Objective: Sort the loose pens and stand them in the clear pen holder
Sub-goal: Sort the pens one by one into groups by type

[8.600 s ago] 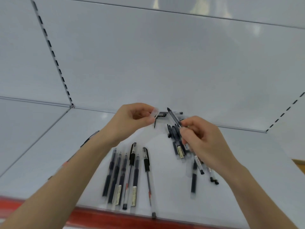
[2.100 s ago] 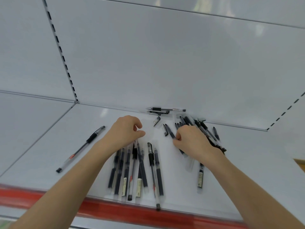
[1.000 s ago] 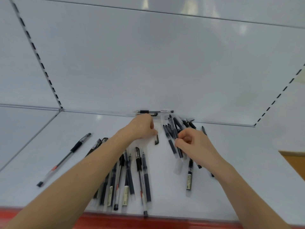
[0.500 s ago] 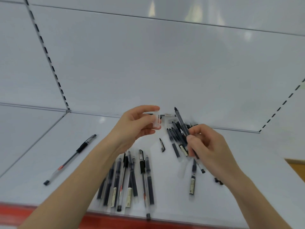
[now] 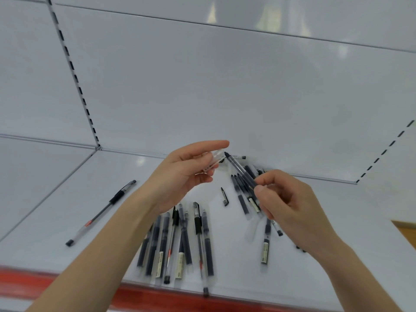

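Along the bottom of the frame ran the red front strip (image 5: 157, 298) of a white shelf (image 5: 337, 210). Just behind it, at lower centre, a row of pens (image 5: 180, 244) lay side by side, roughly parallel; several carried pale labels whose print was too small to read. To the right of them a labelled pen (image 5: 265, 246) lay on its own, its writing also illegible. At left, well apart from the row, a clear-barrelled pen (image 5: 101, 212) lay on a slant. A small black clip (image 5: 224, 197) lay near the middle, between the two forearms.

Both forearms rose from the lower corners. The left hand (image 5: 180, 176) pinched a clear cap (image 5: 215, 162) between thumb and fingers, with the forefinger stretched out straight above it. The right hand (image 5: 288, 203) pinched a dark pen (image 5: 239, 171) between thumb and forefinger, the other fingers curled, the pen's tip angled up-left, just beside the cap's mouth.

Beneath the right hand lay a loose heap of pens (image 5: 242, 194). Farther back, one more pen (image 5: 238, 156) lay against the white back panel (image 5: 225, 86).
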`<state>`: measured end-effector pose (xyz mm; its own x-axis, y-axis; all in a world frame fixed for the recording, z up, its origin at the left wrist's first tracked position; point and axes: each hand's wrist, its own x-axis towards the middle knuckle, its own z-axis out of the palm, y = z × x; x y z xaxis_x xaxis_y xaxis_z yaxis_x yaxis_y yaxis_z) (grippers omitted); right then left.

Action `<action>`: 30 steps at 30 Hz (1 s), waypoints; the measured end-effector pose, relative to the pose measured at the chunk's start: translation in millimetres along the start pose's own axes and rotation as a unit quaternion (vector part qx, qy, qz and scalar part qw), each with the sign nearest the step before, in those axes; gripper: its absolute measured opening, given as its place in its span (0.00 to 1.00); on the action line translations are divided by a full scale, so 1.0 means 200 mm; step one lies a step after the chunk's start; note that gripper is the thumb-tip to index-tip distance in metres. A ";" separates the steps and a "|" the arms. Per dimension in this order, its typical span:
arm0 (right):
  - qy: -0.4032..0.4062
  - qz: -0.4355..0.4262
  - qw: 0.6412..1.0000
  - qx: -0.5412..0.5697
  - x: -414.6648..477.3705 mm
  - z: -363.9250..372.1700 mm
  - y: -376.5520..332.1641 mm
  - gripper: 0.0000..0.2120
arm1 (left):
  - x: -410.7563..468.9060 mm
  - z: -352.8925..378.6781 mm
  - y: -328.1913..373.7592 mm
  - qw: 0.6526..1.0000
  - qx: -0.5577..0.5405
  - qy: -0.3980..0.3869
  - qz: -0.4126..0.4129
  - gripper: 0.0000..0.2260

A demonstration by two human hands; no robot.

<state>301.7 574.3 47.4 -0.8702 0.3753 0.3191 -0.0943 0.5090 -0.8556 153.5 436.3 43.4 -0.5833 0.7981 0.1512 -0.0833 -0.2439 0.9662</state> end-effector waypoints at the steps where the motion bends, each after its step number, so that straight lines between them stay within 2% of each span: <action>1: -0.005 0.003 1.000 -0.003 0.00 0.00 0.00 0.04 | 0.00 0.00 0.00 1.000 0.005 0.002 0.004 0.13; 7: -0.052 0.029 0.998 0.008 -0.01 -0.02 -0.01 0.06 | 0.01 0.00 -0.01 0.996 -0.022 0.080 0.023 0.09; 9: -0.063 0.033 0.997 0.017 -0.01 -0.01 0.00 0.10 | 0.01 0.01 -0.01 0.994 -0.038 0.098 0.023 0.08; 11: -0.058 0.039 0.997 0.020 -0.02 0.00 0.00 0.13 | 0.01 0.01 -0.02 0.994 -0.029 0.101 0.030 0.08; 17: -0.017 0.055 0.997 0.048 -0.03 0.05 0.00 0.09 | 0.02 0.03 -0.03 0.989 -0.017 0.137 0.058 0.10; 23: 0.021 0.045 0.998 0.042 -0.05 0.14 0.01 0.10 | 0.01 0.10 -0.06 0.980 -0.010 0.187 0.068 0.04; 30: 0.011 0.040 0.998 0.046 -0.04 0.14 0.04 0.11 | 0.02 0.10 -0.07 0.981 -0.029 0.178 0.067 0.04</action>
<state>294.1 553.0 26.6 -0.8657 0.4299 0.2564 -0.0698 0.4035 -0.9123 169.2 454.2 35.3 -0.8367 0.5159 0.1837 -0.0262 -0.3728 0.9276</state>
